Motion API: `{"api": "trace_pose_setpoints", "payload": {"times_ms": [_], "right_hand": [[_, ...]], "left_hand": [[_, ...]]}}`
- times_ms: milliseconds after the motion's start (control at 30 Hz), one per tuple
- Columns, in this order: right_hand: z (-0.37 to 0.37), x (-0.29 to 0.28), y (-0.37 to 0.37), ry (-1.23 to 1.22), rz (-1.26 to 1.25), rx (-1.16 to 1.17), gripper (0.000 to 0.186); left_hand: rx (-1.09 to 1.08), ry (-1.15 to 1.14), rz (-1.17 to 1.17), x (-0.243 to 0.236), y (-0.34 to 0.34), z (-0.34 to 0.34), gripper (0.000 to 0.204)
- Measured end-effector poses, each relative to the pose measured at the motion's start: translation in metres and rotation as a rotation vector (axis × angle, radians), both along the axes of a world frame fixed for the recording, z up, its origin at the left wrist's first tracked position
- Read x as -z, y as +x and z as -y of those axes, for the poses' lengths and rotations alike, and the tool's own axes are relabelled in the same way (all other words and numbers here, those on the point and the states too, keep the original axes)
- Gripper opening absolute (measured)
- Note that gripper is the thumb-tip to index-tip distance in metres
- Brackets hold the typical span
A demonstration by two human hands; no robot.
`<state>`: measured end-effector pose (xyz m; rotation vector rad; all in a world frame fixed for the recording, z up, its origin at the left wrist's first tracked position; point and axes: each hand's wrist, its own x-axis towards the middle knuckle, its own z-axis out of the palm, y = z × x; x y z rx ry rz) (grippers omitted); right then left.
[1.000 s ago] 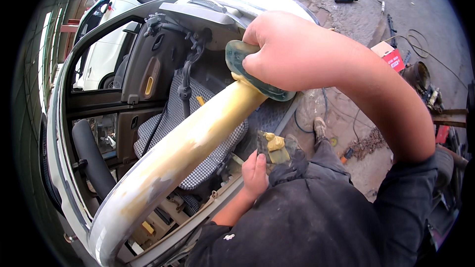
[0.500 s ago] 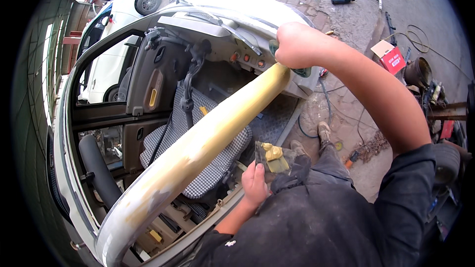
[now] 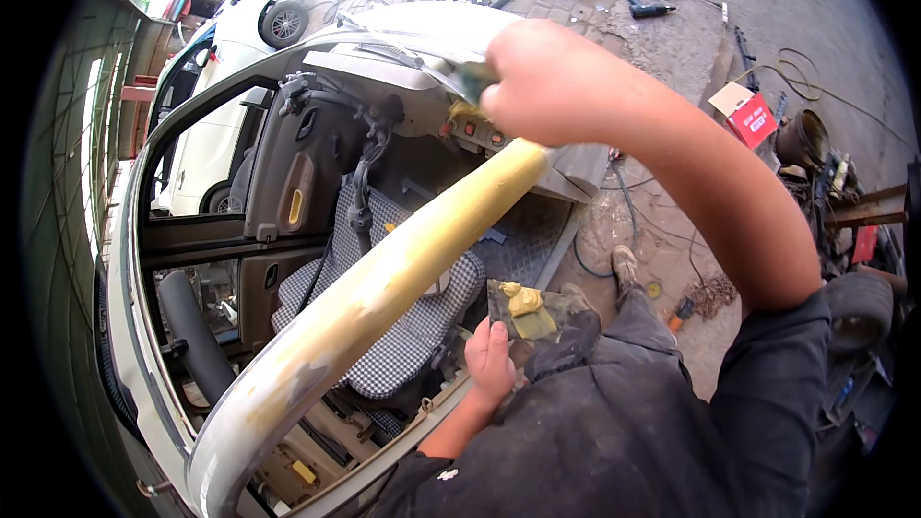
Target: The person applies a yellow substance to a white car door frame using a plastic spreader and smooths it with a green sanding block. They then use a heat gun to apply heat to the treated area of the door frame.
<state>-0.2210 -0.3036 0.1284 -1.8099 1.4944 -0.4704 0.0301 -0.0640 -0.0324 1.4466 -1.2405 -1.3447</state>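
A curved vehicle pillar (image 3: 422,247) runs diagonally before me, coated with smooth yellow filler on its upper stretch and patchy grey-white lower down. My right hand (image 3: 552,82) is closed on a dark green spreader (image 3: 475,80), just above the pillar's far end; yellow filler shows beneath the spreader, and its edge is blurred. Close to my body, my left hand (image 3: 490,363) grips a flat, dark mixing board (image 3: 564,312) by its edge. A lump of yellow filler (image 3: 523,301) sits on that board.
Inside the cab are a checkered seat (image 3: 422,336) and a door panel (image 3: 293,163). A white car (image 3: 216,158) stands beyond. On the ground at right lie a red box (image 3: 751,120), a black power tool (image 3: 650,11), hoses and a metal bucket (image 3: 804,141).
My right hand has moved left and slightly up, off the pillar's far end, with the spreader now seen past the pillar's edge. My left hand and the board have barely shifted.
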Motion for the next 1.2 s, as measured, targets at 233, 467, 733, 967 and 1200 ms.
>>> {"api": "trace_pose_setpoints", "payload": {"times_ms": [233,467,733,967,1200], "right_hand": [[0.034,0.100,-0.037,0.033,-0.148,0.114,0.026],[0.034,0.108,-0.030,0.125,-0.186,0.025,0.023],[0.019,0.069,-0.006,0.116,-0.195,-0.072,0.020],[-0.010,0.023,0.024,0.075,-0.091,-0.119,0.023],[-0.048,0.007,0.041,-0.299,-0.192,-0.235,0.017]], "left_hand": [[0.012,-0.009,0.071,0.008,-0.002,0.000,0.035],[-0.028,0.006,0.046,0.012,-0.004,-0.003,0.033],[-0.023,0.052,-0.023,0.011,0.002,-0.009,0.034],[-0.014,-0.011,0.019,0.017,0.014,-0.018,0.033],[0.056,0.017,0.020,0.029,0.043,-0.033,0.038]]}}
